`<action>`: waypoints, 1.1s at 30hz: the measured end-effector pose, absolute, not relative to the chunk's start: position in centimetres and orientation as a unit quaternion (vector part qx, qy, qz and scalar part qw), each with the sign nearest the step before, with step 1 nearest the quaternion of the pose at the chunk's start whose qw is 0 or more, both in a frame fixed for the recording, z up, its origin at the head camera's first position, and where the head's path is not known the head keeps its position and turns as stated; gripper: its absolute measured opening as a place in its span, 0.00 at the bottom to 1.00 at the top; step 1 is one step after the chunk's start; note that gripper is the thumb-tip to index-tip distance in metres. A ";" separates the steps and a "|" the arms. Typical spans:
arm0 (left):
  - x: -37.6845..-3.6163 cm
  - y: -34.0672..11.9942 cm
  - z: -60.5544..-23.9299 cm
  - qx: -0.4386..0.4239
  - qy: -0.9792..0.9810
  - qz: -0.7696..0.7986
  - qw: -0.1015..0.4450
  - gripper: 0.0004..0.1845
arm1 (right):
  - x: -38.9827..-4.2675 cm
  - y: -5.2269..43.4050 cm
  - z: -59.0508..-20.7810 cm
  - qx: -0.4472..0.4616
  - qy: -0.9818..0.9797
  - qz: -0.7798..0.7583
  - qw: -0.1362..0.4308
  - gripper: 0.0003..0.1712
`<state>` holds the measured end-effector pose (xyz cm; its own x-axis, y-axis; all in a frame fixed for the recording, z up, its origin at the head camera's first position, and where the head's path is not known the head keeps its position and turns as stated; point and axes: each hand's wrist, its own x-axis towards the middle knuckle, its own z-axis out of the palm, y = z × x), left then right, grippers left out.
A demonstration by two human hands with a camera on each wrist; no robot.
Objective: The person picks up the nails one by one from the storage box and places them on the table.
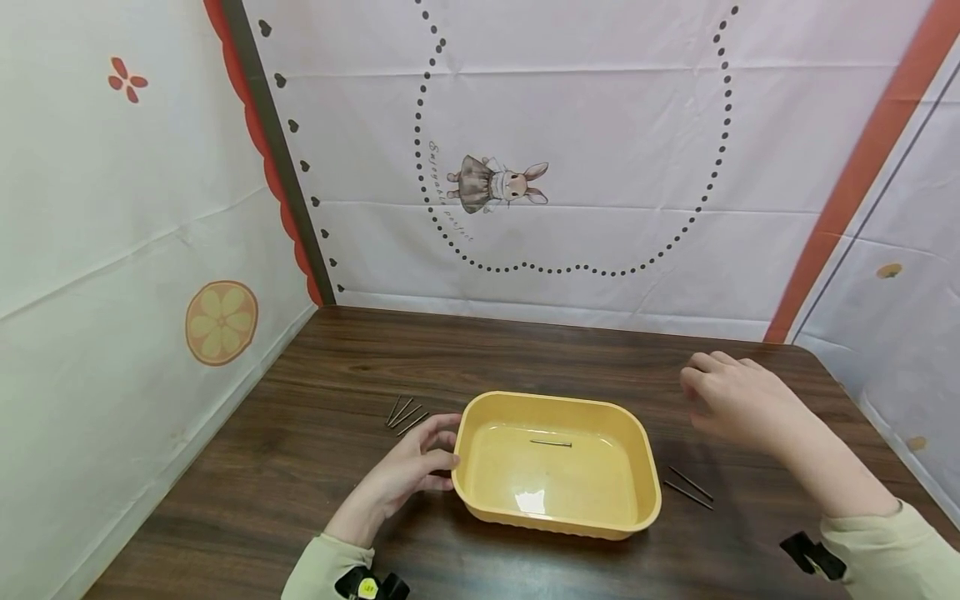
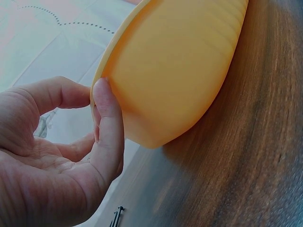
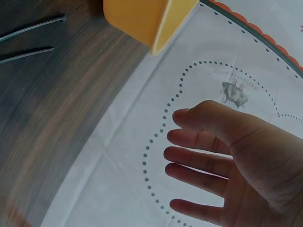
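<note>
Here the left hand (image 1: 405, 475) sits nearest, thumb and fingers curled against the left rim of the yellow tub (image 1: 628, 510), pinching its edge (the left wrist view shows the thumb pressed on the outer wall, fingertips at the lip). The tub stands flat on the dark wooden table (image 1: 525, 350), its long side running left to right. One nail (image 1: 551, 443) lies inside on the tub floor, towards the back, its long axis running left to right too; which end is the head I cannot tell. Right of the tub, two nails (image 1: 688, 487) lie side by side on the table, close to the wall but not touching it, slanting from near right to far left. The right hand (image 1: 738, 400) hovers beyond them above the table, fingers loosely spread and holding nothing, as the right wrist view confirms. Left of the tub, just past the left hand's fingertips, a small bunch of nails (image 1: 403, 413) lies fanned out, pointing away and slightly right. Judging by the layout, the gathering is barely started: one nail is in, and the pair and the bunch remain outside. At the back hangs a cloth (image 1: 600, 125) with a rabbit print.
</note>
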<state>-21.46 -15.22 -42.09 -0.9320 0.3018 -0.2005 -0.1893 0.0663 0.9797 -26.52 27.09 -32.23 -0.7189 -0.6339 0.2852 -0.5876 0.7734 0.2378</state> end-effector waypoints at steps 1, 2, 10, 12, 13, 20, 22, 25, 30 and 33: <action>-21.5 -15.2 -42.1 0.039 0.708 0.682 0.179 0.35 | -26.5 27.0 -32.2 0.332 -0.923 -0.065 0.180 0.18; -21.4 -15.2 -42.1 0.039 0.707 0.682 0.180 0.35 | -26.5 26.9 -32.1 0.334 -0.922 -0.065 0.184 0.18; -21.5 -15.3 -42.2 0.042 0.709 0.681 0.179 0.34 | -26.8 26.1 -31.6 0.354 -0.909 -0.063 0.210 0.19; -21.5 -15.3 -42.2 0.042 0.709 0.681 0.179 0.34 | -26.8 25.9 -31.5 0.360 -0.905 -0.064 0.218 0.19; -21.5 -15.3 -42.3 0.042 0.709 0.681 0.179 0.34 | -26.8 25.7 -31.5 0.362 -0.903 -0.064 0.221 0.20; -21.6 -15.3 -42.2 0.038 0.708 0.681 0.180 0.34 | -26.8 24.5 -30.9 0.376 -0.896 -0.062 0.227 0.24; -21.6 -15.3 -42.2 0.039 0.708 0.682 0.179 0.35 | -26.8 24.0 -30.8 0.378 -0.895 -0.063 0.228 0.25; -21.7 -15.3 -42.2 0.039 0.707 0.683 0.179 0.35 | -26.9 23.4 -30.8 0.382 -0.893 -0.068 0.228 0.26; -21.7 -15.4 -42.3 0.037 0.706 0.683 0.181 0.34 | -27.0 22.3 -31.0 0.397 -0.884 -0.075 0.234 0.26; -21.6 -15.4 -42.3 0.039 0.706 0.684 0.181 0.35 | -27.2 21.6 -31.0 0.409 -0.877 -0.077 0.240 0.26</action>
